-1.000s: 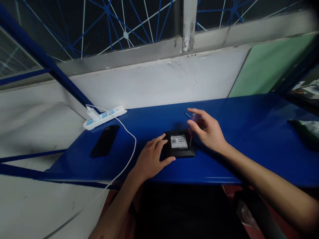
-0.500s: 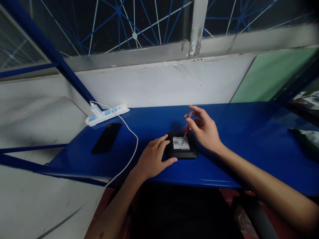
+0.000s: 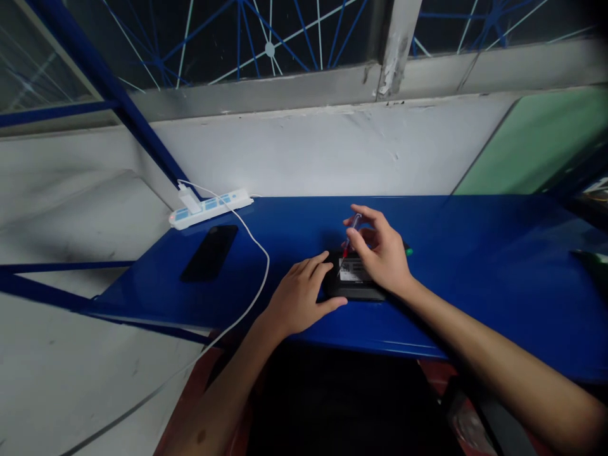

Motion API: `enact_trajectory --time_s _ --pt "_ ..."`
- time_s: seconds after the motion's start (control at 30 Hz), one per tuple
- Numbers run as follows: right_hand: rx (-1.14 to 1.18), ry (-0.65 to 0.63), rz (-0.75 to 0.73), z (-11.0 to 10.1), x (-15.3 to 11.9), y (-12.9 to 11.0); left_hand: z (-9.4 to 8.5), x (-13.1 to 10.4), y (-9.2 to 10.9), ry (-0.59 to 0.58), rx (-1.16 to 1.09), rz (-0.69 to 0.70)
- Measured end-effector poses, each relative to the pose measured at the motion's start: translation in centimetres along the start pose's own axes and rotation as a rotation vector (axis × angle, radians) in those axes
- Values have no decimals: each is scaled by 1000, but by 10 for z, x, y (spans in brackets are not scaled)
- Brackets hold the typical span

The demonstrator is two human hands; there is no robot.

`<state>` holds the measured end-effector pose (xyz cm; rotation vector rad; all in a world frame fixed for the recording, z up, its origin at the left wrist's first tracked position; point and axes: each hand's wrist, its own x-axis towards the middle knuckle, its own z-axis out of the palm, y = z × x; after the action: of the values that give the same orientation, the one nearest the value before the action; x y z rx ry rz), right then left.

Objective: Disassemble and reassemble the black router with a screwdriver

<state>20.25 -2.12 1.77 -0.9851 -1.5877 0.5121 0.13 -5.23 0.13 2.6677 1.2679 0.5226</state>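
Observation:
A flat black electronic box [image 3: 363, 293] lies on the blue table with its white printed label [image 3: 350, 271] facing up. My left hand [image 3: 301, 294] holds its left side, thumb along the front edge and fingers at the back-left corner. Pinched in my right hand [image 3: 386, 253] is a screwdriver [image 3: 355, 225] with a clear purplish handle and a red collar. It is tilted, its thin shaft pointing down at the left part of the box, beside the label. Whether the tip touches cannot be made out. My right hand covers the right part of the box.
A black phone [image 3: 209, 253] lies at the left, near a white power strip [image 3: 211, 209] with a plug in it. A white cable [image 3: 266, 272] runs across the table and over its front edge. A small green-ended thing [image 3: 408, 251] shows behind my right hand.
The screwdriver and my right hand have moved left over the box, from the label to beside its left edge. My left hand keeps its hold. The camera view has shifted slightly.

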Motion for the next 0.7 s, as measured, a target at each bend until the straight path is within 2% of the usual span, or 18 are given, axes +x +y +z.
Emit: enact_trajectory --time_s 0.23,0.47,0.6,0.7 --pt "95 -36 36 -2 -5 -1 2 0 -2 2 9 -2" --pt "-102 62 -30 -6 -2 2 1 0 -1 -4 20 -1" --pt "47 -9 45 -6 -2 2 1 0 -2 -8 29 4" --pt "60 -3 68 -7 -3 2 3 0 -3 -12 34 5"
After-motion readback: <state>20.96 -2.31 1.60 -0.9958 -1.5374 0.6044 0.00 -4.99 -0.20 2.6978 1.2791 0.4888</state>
